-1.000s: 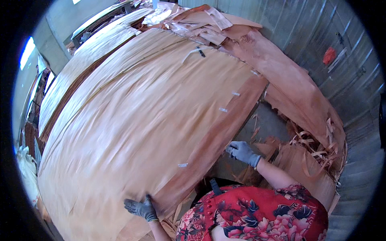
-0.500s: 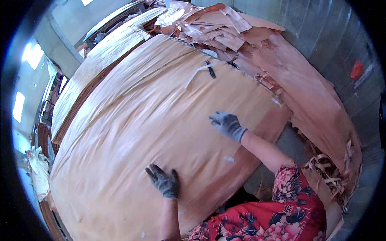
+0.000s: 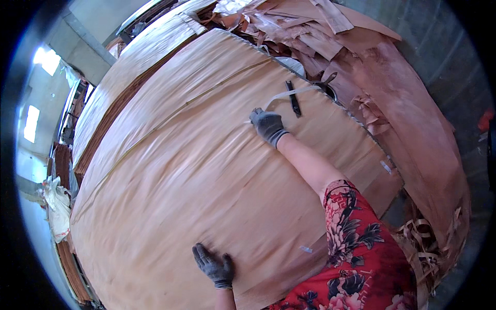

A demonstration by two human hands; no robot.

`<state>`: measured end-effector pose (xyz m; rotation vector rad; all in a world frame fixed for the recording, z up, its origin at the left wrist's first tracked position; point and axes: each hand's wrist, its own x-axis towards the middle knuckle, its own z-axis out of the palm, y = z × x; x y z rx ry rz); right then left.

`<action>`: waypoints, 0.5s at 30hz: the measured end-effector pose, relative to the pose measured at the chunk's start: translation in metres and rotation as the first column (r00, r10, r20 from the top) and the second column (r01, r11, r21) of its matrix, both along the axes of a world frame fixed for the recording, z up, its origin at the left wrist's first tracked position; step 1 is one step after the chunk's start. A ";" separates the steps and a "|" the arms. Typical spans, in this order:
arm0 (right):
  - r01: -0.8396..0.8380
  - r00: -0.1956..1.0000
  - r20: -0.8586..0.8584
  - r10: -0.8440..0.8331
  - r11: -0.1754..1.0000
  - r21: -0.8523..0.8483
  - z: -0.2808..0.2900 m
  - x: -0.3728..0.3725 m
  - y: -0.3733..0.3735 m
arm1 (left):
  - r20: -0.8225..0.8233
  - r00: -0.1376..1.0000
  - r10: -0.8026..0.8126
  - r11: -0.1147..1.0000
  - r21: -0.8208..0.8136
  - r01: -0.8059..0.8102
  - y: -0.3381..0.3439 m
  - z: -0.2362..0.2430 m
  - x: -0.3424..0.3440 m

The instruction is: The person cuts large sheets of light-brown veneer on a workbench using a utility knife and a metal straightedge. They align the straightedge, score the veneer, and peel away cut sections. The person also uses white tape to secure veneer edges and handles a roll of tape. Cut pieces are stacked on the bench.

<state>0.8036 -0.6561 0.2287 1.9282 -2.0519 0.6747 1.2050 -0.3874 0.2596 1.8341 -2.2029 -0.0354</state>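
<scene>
A large, pale tan wood veneer sheet (image 3: 170, 217) with ripples lies on top of a stack. My left hand (image 3: 216, 267), in a grey glove, rests on its near part with fingers stretched and thumb apart. Farther off, my gloved right hand (image 3: 267, 126) is closed over the sheet, fingers curled. A small whitish bit shows at its fingertips, too small to make out. A thin white strip (image 3: 289, 94) runs up to this hand; whether the fingers grip it is hidden. Beside the strip lies a black utility knife (image 3: 293, 99).
Torn veneer pieces (image 3: 310, 36) heap up beyond the far edge. Reddish sheets (image 3: 408, 113) slope down at the right, with curled scraps (image 3: 421, 237) below. Another veneer stack (image 3: 124, 77) stands at the left. A dark round object (image 3: 328, 87) sits at the sheet's far edge.
My right hand has moved farther away across the sheet, up to the white strip. My left hand stays on the near part. The whole view has shifted, and a long split in the sheet shows more clearly.
</scene>
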 end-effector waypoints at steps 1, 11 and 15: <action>-0.028 0.999 0.019 0.030 0.996 -0.089 0.002 0.002 0.003 | -0.009 1.000 0.004 1.000 0.001 -0.004 0.000 0.001 0.000; -0.415 0.783 0.385 0.488 0.872 -0.260 0.073 0.104 0.219 | -0.031 0.999 -0.028 0.996 -0.084 0.025 0.009 -0.002 0.014; -0.278 0.426 0.864 0.271 0.947 -0.160 0.072 0.076 0.322 | -0.038 0.997 -0.062 0.984 -0.170 0.055 0.005 -0.012 0.015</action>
